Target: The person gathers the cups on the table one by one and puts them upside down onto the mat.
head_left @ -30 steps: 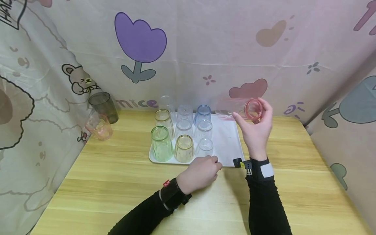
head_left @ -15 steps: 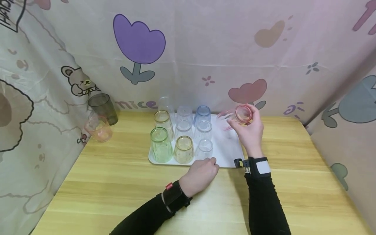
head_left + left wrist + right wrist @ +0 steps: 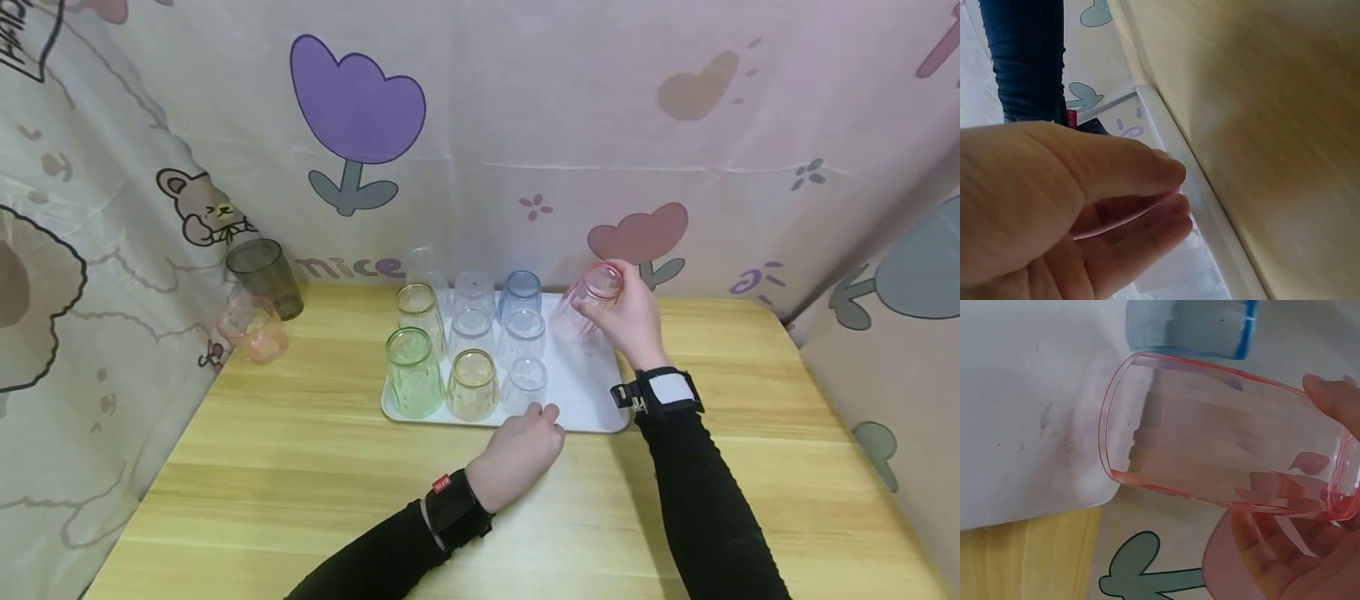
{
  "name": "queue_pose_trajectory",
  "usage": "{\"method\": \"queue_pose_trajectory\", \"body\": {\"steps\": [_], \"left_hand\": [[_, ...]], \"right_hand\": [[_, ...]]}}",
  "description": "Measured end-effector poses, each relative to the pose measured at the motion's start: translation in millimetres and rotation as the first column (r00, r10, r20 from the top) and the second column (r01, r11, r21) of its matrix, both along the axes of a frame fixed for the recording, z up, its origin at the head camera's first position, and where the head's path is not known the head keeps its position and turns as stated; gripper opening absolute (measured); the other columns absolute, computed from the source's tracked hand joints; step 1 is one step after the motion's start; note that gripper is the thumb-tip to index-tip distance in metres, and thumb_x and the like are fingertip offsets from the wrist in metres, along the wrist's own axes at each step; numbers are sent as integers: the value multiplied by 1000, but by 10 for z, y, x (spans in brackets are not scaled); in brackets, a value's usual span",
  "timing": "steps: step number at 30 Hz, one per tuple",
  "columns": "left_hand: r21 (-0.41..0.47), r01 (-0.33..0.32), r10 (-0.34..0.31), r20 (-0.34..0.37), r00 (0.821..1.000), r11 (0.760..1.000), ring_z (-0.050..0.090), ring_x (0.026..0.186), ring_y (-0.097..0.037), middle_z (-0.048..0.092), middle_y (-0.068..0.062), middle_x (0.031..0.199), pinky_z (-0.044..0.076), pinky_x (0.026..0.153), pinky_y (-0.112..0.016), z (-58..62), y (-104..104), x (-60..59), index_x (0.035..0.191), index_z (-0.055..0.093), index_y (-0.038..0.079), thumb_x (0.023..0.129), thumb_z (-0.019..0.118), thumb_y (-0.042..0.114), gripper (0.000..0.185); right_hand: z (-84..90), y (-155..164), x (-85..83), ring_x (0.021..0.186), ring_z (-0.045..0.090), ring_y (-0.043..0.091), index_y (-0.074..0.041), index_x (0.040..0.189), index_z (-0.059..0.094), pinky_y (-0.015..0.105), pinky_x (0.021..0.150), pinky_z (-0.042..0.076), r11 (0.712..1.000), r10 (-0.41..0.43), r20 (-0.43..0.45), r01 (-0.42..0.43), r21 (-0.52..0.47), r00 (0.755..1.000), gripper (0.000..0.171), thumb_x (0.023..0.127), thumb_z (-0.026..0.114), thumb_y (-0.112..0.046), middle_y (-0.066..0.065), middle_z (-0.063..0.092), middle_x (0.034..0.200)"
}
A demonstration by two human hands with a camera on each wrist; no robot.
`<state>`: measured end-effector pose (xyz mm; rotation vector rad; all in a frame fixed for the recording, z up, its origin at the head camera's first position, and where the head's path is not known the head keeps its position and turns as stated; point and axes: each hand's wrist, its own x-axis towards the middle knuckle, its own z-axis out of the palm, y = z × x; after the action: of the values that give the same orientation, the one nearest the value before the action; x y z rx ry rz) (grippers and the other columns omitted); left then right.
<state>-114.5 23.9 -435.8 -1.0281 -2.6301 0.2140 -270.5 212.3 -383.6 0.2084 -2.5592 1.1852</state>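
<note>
A pink glass (image 3: 573,312) is upside down at the tray's back right corner, its mouth tilted slightly to the left. My right hand (image 3: 633,321) grips it near the base, thumb on one side and fingers on the other. The right wrist view shows the glass (image 3: 1210,431) beside a blue glass (image 3: 1188,328); whether its rim touches the tray I cannot tell. At the front edge of the white tray (image 3: 588,396) is my left hand (image 3: 517,454), fingers loosely bent. Its thumb and fingertips (image 3: 1169,172) are close to the tray rim (image 3: 1194,181), holding nothing visible.
Upside-down glasses stand in rows on the tray: a green glass (image 3: 415,379), a yellow glass (image 3: 472,387), another yellow one behind, and several clear ones. At the table's back left are a dark grey glass (image 3: 268,279) and a peach glass (image 3: 255,329). Printed cloth hangs behind.
My right hand has moved left and turned the pink glass from lying sideways to mouth down, lowering it to the tray. The left hand has barely moved.
</note>
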Motion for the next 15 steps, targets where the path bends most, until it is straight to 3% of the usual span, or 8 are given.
{"method": "queue_pose_trajectory", "body": {"steps": [15], "left_hand": [[7, 2, -2, -50, 999, 1000, 58, 77, -11, 61, 5, 85, 50, 53, -18, -12, -11, -14, 88, 80, 22, 92, 74, 13, 11]], "right_hand": [[-119, 8, -244, 134, 53, 44, -6, 156, 39, 62, 109, 45, 999, 14, 59, -17, 51, 998, 85, 86, 86, -22, 25, 53, 148]]}}
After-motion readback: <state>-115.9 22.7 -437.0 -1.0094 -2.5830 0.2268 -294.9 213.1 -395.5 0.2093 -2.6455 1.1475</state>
